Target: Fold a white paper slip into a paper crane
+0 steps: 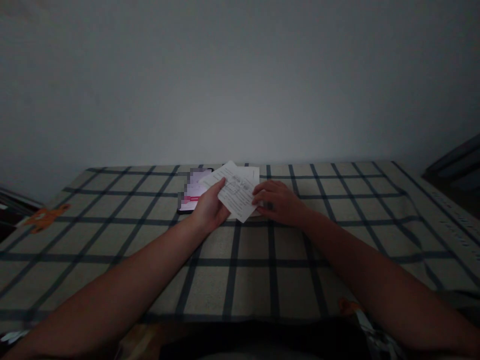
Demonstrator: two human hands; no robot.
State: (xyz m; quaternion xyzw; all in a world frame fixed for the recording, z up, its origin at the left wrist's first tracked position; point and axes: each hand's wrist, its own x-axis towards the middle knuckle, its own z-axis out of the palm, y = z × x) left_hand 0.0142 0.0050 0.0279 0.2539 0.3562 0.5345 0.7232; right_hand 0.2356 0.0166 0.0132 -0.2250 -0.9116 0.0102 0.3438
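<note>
My left hand (210,206) is closed on a printed paper sheet (237,192), its thumb lying across the upper side. The sheet is white with dark lines of text and a drawing or table, too small to read. At the sheet's right corner, my right hand (279,201) has its fingers curled in and pinching the edge. Behind this sheet shows another white paper (254,173), partly covered; whether it is held or lies on the table I cannot tell. A phone (190,205) with a lit screen, partly blurred out, lies just left of the papers.
A checked tablecloth (150,245) in pale cloth with dark blue lines covers the table, which meets a plain wall (240,85) at the back. An orange animal figure (47,217) is at the left edge. A dark object (455,162) stands beyond the right edge.
</note>
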